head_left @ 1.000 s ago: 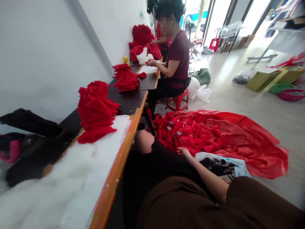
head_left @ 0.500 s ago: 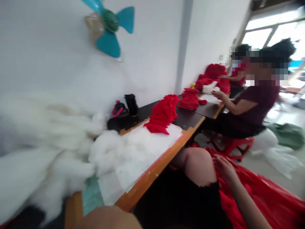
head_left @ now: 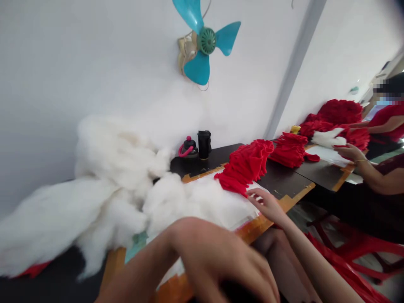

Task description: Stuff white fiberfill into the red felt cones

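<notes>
My right hand [head_left: 265, 205] reaches over the white board [head_left: 236, 212]. Its fingers are apart, and the fingertips touch the lower edge of a leaning stack of red fabric pieces [head_left: 248, 162]. Large and close in the foreground is my left hand [head_left: 221, 261], back up, fingers bent downward above my lap. Motion blurs those fingers and their tips are hidden, so I cannot see whether they hold anything. White fluffy stuffing [head_left: 189, 195] lies on the board, left of the red stack. A bigger heap of stuffing [head_left: 110, 168] spreads along the wall side.
A blue-bladed fan [head_left: 207, 41] hangs on the wall. Against the wall stand a black cup [head_left: 204, 145] and a dark bottle with a pink strap [head_left: 189, 148]. Another red stack [head_left: 288, 149] sits further along the table. At right, two co-workers handle material near a red stool [head_left: 356, 248].
The view has swung right-to-left relative to the room, so things sit further right. My right hand rose from the red cloth by my lap to the red stack. My left hand came into view.
</notes>
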Action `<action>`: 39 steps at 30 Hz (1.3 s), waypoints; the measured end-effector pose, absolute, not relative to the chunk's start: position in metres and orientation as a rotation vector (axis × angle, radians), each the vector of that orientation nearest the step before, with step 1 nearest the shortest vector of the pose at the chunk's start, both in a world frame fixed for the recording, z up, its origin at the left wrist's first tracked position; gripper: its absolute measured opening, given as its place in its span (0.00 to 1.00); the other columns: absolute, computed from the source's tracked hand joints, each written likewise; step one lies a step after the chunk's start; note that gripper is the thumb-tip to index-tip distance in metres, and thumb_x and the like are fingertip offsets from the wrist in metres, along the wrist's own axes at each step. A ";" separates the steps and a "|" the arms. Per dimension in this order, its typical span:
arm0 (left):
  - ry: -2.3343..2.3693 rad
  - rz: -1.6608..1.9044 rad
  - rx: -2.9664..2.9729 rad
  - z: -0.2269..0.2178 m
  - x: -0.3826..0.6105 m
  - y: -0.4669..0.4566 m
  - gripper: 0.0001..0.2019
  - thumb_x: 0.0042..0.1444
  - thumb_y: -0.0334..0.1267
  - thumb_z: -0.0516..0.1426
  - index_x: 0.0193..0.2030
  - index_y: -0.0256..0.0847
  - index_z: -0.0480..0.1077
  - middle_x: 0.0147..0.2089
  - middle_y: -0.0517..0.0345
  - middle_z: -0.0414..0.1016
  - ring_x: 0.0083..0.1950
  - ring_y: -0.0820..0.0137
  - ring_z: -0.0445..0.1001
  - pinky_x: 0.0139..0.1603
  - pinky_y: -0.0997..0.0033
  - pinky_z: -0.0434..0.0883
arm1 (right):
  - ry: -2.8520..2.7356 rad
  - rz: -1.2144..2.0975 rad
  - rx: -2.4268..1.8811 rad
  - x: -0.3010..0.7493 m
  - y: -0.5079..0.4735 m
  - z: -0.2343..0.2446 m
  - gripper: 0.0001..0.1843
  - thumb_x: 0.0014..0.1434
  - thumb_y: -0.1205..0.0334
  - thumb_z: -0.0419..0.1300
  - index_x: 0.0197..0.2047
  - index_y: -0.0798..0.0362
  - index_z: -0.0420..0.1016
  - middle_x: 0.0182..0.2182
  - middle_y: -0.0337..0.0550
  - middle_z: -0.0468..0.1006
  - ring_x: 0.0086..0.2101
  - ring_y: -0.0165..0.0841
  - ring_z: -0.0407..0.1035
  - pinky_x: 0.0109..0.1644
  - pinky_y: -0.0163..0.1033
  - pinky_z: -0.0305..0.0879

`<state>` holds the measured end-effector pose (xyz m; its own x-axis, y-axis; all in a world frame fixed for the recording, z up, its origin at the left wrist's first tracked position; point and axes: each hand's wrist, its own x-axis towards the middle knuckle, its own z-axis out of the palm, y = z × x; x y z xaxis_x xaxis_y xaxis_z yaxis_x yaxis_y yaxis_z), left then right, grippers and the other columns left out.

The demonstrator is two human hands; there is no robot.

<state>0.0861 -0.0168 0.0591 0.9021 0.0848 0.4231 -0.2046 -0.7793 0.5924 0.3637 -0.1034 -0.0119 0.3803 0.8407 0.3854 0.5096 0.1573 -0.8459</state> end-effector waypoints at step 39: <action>0.658 1.114 1.970 0.027 0.171 0.174 0.05 0.57 0.38 0.54 0.33 0.41 0.61 0.26 0.64 0.64 0.26 0.75 0.62 0.26 0.76 0.57 | -1.277 0.310 -1.315 0.325 0.077 -0.010 0.22 0.58 0.48 0.60 0.53 0.47 0.66 0.38 0.42 0.74 0.39 0.36 0.68 0.46 0.42 0.65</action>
<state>0.1707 0.1744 0.0268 0.4857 0.7323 0.4773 0.0643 -0.5745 0.8160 0.3247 0.0770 -0.0099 0.3583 0.7837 0.5074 0.4642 0.3220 -0.8251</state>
